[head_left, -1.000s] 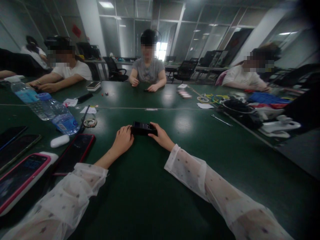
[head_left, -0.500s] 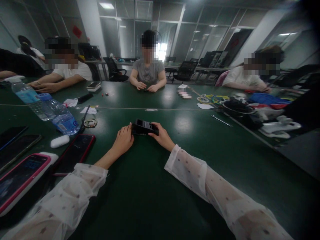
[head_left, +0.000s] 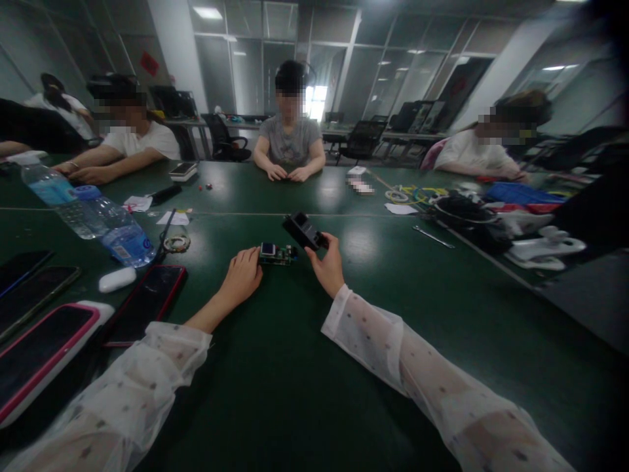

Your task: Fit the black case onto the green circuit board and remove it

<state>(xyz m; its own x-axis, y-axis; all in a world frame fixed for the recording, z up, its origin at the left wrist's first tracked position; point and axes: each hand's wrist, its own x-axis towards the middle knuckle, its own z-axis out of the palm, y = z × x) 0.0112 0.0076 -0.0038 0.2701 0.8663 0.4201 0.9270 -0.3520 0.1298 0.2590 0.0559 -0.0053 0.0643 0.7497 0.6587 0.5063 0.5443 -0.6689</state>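
While a white earbud case (head_left: 116,280) lies near a red-edged smartphone (head_left: 146,305) on the green table (head_left: 275,367), the left hand (head_left: 242,274), farther right, is clamped on the left end of a green circuit board (head_left: 276,254) with a small screen. Just beside the board's right end, a black plastic housing (head_left: 303,229) tilts, pinched between the right hand's (head_left: 328,262) thumb and fingers. Well to the right lies a metal wrench (head_left: 433,237).

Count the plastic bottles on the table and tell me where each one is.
2. A blue-capped bottle stands on the left of the green table; another bottle is just left of it. More could be hidden.
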